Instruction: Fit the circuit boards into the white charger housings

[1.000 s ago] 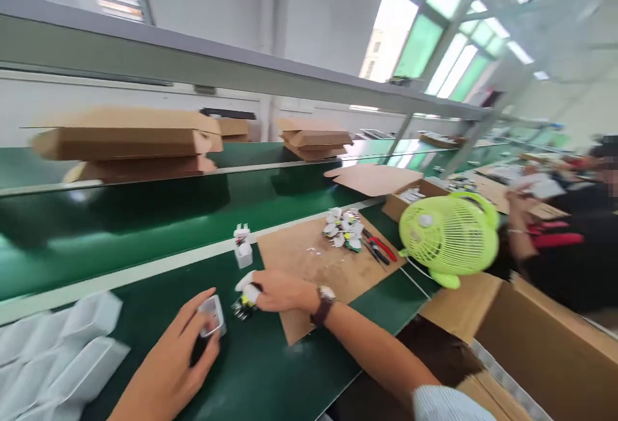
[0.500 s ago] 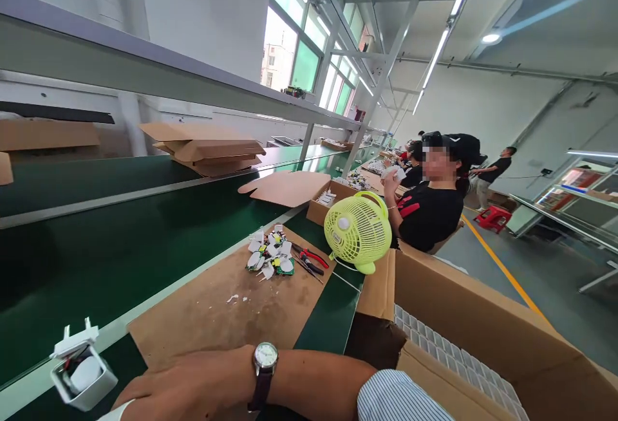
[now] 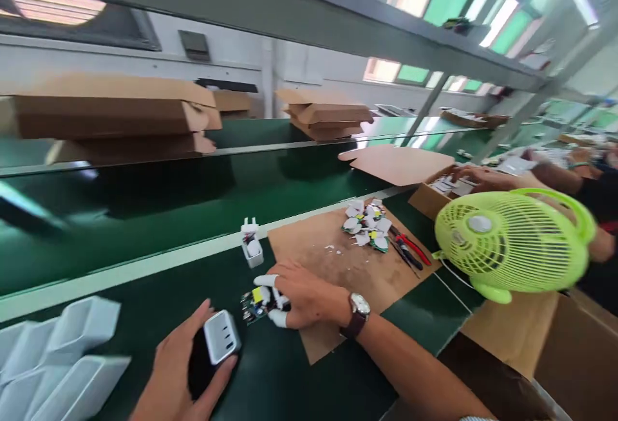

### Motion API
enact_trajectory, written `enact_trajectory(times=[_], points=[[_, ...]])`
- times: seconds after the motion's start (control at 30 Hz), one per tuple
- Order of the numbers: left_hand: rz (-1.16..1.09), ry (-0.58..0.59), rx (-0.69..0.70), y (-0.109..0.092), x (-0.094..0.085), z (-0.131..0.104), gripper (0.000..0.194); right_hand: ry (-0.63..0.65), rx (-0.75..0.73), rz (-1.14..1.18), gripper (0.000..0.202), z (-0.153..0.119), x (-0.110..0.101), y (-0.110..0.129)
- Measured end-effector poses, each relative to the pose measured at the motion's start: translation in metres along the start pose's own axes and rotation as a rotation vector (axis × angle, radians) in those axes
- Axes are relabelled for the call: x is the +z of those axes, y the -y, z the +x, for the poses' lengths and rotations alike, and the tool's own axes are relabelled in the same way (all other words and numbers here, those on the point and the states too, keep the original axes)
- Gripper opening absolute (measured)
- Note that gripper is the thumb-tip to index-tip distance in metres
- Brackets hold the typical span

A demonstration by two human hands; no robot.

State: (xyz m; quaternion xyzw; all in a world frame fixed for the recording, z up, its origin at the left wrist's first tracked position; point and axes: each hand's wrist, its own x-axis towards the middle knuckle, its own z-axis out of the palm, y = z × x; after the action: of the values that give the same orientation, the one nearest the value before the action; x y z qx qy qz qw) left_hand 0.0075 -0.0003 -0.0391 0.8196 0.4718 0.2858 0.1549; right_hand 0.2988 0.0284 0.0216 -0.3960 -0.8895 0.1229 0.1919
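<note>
My left hand [image 3: 176, 369] is closed around a white charger housing [image 3: 222, 336], with the slotted port face turned up between fingers and thumb. Just right of it, my right hand [image 3: 313, 295], with white finger cots and a wristwatch, pinches a small green circuit board [image 3: 252, 307] bearing a yellow part. Behind that hand, a white charger [image 3: 252, 244] stands uncased at its top, its plug prongs pointing up. On the brown cardboard sheet [image 3: 309, 234] lies a pile of circuit boards with white covers [image 3: 367, 223], beside red-and-black pliers [image 3: 410, 247].
White empty housings [image 3: 72, 350] are grouped at the front left. A green fan [image 3: 512, 241] stands at the right, near an open carton [image 3: 516, 337]. A co-worker's hand [image 3: 487, 177] reaches into a small box [image 3: 427, 199]. Folded cartons [image 3: 111, 109] lie beyond the green belt.
The view has swung left and down. My left hand and the housing it holds are now visible. My right hand now pinches a circuit board; a co-worker's hand is in the small box.
</note>
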Motion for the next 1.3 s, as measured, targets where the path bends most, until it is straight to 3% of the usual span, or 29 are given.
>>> enact_trajectory(times=[0.07,0.2,0.33,0.53,0.77,1.0,1.3], points=[[0.003,-0.007,-0.006,-0.012,-0.012,-0.005,0.082,-0.059,-0.005,0.068,0.052,-0.002,0.003,-0.001],[-0.046,0.013,-0.001,-0.026,-0.016,0.004,0.085,-0.083,-0.025,0.124,0.049,-0.003,0.003,0.007],[-0.157,0.030,-0.017,-0.029,-0.014,0.005,0.086,-0.121,-0.029,0.164,0.053,0.003,-0.001,0.015],[-0.290,0.082,-0.082,-0.030,-0.017,0.004,0.080,-0.178,-0.154,0.189,0.057,0.020,-0.005,0.017],[-0.309,-0.045,-0.066,-0.029,-0.019,0.006,0.081,-0.345,-0.125,0.172,0.065,0.010,0.004,0.037],[-0.265,-0.088,0.018,-0.031,-0.019,0.007,0.085,-0.277,-0.209,-0.043,0.074,0.002,0.000,0.054],[-0.265,-0.074,0.041,-0.031,-0.019,0.007,0.087,-0.225,-0.197,-0.090,0.077,0.004,-0.011,0.064]])
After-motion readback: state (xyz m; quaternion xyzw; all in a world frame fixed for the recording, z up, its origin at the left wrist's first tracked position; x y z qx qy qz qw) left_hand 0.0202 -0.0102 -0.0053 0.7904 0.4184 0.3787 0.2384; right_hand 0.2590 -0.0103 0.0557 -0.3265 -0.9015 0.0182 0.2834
